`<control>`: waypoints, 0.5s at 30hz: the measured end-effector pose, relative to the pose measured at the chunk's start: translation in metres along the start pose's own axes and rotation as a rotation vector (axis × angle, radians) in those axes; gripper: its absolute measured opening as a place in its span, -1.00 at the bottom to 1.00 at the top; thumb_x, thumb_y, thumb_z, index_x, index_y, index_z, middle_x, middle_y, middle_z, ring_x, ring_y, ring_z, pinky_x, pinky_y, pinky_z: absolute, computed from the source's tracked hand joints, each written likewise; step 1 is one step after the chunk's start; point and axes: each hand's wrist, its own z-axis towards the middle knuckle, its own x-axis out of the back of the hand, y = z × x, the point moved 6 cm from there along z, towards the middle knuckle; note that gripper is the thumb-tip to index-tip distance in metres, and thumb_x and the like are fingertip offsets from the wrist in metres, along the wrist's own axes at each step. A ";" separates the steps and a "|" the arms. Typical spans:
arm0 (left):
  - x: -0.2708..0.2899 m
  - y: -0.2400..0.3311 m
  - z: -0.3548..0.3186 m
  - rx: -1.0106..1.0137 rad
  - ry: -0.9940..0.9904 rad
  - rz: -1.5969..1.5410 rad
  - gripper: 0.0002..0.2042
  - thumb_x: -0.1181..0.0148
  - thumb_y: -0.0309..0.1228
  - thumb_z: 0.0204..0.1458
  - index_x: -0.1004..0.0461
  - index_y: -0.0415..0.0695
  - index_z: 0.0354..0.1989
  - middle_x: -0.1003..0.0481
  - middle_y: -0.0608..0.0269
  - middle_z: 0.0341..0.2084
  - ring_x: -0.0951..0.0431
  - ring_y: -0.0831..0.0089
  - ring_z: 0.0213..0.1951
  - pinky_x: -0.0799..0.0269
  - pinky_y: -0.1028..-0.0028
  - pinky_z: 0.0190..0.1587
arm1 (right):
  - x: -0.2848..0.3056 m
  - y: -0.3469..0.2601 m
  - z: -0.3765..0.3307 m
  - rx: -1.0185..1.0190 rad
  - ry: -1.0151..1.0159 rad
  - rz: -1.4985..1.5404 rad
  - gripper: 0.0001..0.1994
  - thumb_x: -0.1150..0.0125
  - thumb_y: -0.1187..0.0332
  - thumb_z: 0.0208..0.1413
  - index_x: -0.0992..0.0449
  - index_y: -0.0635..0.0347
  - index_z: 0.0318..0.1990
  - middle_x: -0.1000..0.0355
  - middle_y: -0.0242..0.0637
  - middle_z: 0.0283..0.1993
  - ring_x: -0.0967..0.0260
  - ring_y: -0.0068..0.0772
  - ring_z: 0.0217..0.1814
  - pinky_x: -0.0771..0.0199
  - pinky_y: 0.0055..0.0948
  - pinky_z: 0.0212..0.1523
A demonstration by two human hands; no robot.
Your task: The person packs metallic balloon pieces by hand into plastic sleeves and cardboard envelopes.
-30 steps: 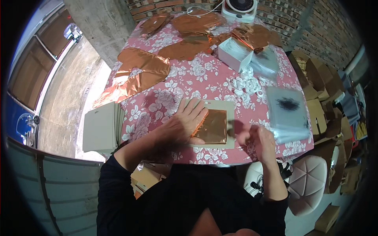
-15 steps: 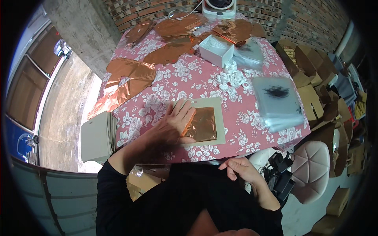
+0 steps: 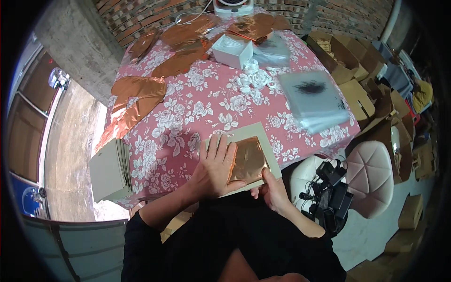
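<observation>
A folded copper-coloured foil piece (image 3: 250, 157) lies on a grey-beige cardboard sheet (image 3: 268, 146) at the near edge of the table. My left hand (image 3: 212, 168) rests flat across the left part of the foil and card, fingers stretched out and thumb along the near side. At the card's near right corner, my right hand (image 3: 276, 193) is closed on it, thumb on top and the other fingers mostly hidden beneath. The sheet sits turned at an angle, its near side reaching toward my body.
A stack of grey cardboard sheets (image 3: 110, 171) stands at the left edge. Copper foil pieces (image 3: 141, 96) lie farther back. Clear plastic bags (image 3: 312, 101), white ribbon rolls (image 3: 255, 77) and a white box (image 3: 232, 51) are at the right. A chair (image 3: 371, 174) stands beside the table.
My right hand has come up from my lap and taken hold of the card's near right corner. The card has turned and shifted nearer to me, with my left hand still on it.
</observation>
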 end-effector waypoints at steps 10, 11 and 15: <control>-0.002 0.002 -0.001 -0.037 0.060 0.052 -0.04 -0.27 0.18 -0.19 -0.21 -0.49 0.15 -0.19 -0.35 0.11 -0.14 -0.24 0.18 0.08 -0.27 0.19 | -0.007 0.011 0.000 0.093 0.033 0.066 -0.55 0.22 0.03 0.37 -0.31 0.30 0.02 -0.48 -0.10 -0.30 -0.50 -0.31 -0.45 -0.48 -0.42 -0.54; -0.002 0.003 0.000 -0.039 0.067 0.054 -0.05 -0.26 0.18 -0.18 -0.21 -0.49 0.15 -0.19 -0.36 0.11 -0.14 -0.25 0.18 0.08 -0.26 0.19 | -0.010 0.012 -0.001 0.151 -0.013 0.112 -0.54 0.22 0.01 0.37 -0.31 0.30 0.02 -0.48 -0.10 -0.28 -0.51 -0.29 -0.42 -0.50 -0.41 -0.52; 0.001 0.004 -0.002 -0.058 0.097 0.033 -0.06 -0.26 0.16 -0.17 -0.22 -0.51 0.14 -0.19 -0.39 0.11 -0.11 -0.26 0.20 0.08 -0.24 0.19 | -0.023 0.029 0.001 0.074 -0.091 0.070 -0.72 0.02 0.25 0.35 -0.34 0.33 -0.02 -0.47 -0.13 -0.28 -0.51 -0.31 -0.47 -0.54 -0.47 -0.53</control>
